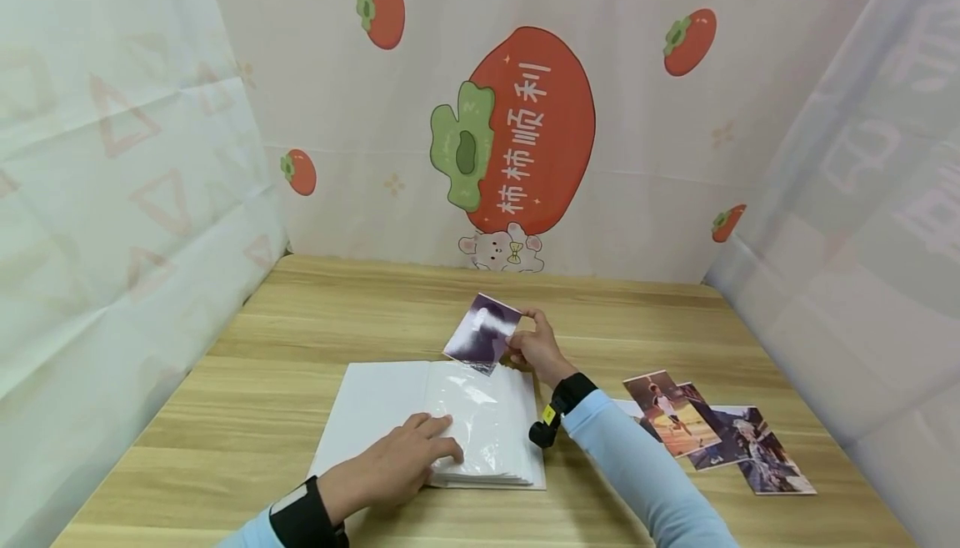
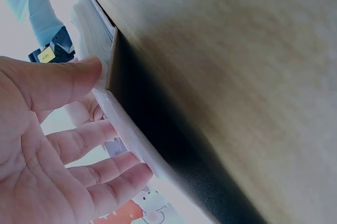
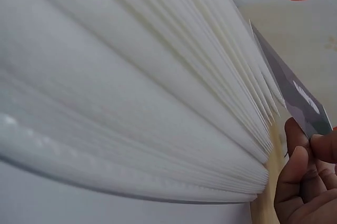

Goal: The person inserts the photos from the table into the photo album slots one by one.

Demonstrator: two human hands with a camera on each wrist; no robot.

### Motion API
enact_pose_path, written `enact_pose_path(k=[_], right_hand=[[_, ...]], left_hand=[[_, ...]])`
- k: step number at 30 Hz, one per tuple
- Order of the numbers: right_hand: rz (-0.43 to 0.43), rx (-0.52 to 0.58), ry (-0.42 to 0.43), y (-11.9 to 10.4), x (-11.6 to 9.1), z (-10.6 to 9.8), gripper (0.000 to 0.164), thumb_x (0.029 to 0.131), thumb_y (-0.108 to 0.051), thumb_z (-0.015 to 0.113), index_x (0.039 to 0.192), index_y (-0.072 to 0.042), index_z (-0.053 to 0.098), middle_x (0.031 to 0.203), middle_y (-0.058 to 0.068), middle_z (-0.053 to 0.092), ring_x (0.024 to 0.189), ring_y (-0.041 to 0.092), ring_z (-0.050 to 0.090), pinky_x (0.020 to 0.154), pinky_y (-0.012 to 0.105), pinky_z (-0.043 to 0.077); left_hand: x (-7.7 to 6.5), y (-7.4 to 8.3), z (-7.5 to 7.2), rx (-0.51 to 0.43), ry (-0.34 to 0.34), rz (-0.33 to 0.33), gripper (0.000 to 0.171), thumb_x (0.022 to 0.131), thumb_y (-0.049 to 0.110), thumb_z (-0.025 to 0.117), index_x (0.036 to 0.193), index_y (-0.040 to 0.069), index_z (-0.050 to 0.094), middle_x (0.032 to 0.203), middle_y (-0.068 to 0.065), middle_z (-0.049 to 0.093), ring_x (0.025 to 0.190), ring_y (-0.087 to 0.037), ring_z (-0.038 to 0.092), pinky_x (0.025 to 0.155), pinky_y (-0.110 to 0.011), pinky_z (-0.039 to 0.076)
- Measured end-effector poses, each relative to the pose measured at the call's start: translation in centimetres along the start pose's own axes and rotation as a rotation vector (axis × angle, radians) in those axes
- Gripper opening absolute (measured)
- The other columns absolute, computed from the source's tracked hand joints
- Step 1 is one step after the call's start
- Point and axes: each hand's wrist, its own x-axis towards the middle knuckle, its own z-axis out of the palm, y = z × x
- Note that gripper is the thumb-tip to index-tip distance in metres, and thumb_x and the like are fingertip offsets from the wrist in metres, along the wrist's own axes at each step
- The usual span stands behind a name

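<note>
A photo album [image 1: 381, 402] lies spread on the wooden table, its clear plastic sleeve pages [image 1: 480, 414] on the right side. My right hand [image 1: 538, 350] pinches a purple-toned photo card [image 1: 483, 329] by its right edge. The card is tilted at the top edge of the sleeve page, its lower corner overlapping that edge. In the right wrist view the card [image 3: 295, 84] stands beside the stacked page edges [image 3: 210, 76]. My left hand [image 1: 401, 458] rests on the album near its lower middle, fingers extended; the left wrist view shows its thumb [image 2: 68, 81] against the page edges.
Several photo cards [image 1: 671, 414] lie overlapping on the table [image 1: 300, 323] to the right of my right forearm. Printed fabric walls [image 1: 637, 198] enclose the table at the back and both sides.
</note>
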Motion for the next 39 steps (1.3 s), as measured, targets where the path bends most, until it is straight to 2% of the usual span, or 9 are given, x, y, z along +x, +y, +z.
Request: enact_pose_path(k=[8,16,24,32,39], right_hand=[[-0.028,-0.051,-0.004,0.0,-0.02,0.37,0.059,0.083,0.01,0.053,0.134,-0.014,0.035,0.065,0.006,0.055,0.05,0.017,0.041,0.047,0.027,0.035],[-0.026,-0.076,-0.027,-0.07,-0.31,0.52,0.059,0.084,0.008,0.053,0.136,-0.015,0.036,0.067,0.006,0.054,0.052,0.018,0.041,0.049,0.027,0.033],[0.005,-0.079,-0.061,0.11,-0.49,0.75,0.061,0.084,0.008,0.051,0.136,-0.019,0.036,0.071,0.009,0.06,0.054,0.018,0.045,0.049,0.027,0.033],[-0.045,-0.075,-0.14,0.13,-0.42,0.66,0.061,0.086,0.006,0.051,0.141,-0.015,0.032,0.068,0.007,0.056,0.054,0.017,0.044,0.048,0.027,0.031],[-0.043,-0.118,-0.219,0.05,-0.63,0.76,0.061,0.085,0.007,0.048,0.141,-0.013,0.033,0.074,0.008,0.05,0.058,0.018,0.042,0.052,0.028,0.033]], left_hand=[[-0.04,-0.06,0.12,-0.004,-0.017,-0.028,0.037,0.079,-0.001,0.064,0.104,0.027,0.063,0.131,-0.014,0.049,0.114,-0.032,0.046,0.082,-0.045,0.046],[-0.03,-0.12,0.2,-0.001,-0.006,-0.01,0.037,0.078,-0.001,0.065,0.103,0.026,0.063,0.13,-0.014,0.05,0.113,-0.033,0.047,0.081,-0.045,0.046],[0.03,-0.08,0.28,-0.011,-0.046,-0.045,0.038,0.079,0.0,0.064,0.105,0.028,0.063,0.132,-0.014,0.048,0.115,-0.033,0.046,0.086,-0.046,0.044],[-0.01,-0.09,0.23,-0.006,-0.042,-0.047,0.039,0.079,-0.001,0.064,0.104,0.028,0.063,0.131,-0.013,0.048,0.115,-0.034,0.045,0.086,-0.046,0.043],[-0.08,-0.03,0.21,0.004,0.002,-0.012,0.039,0.076,-0.001,0.065,0.103,0.026,0.063,0.128,-0.014,0.05,0.113,-0.033,0.047,0.087,-0.044,0.044]])
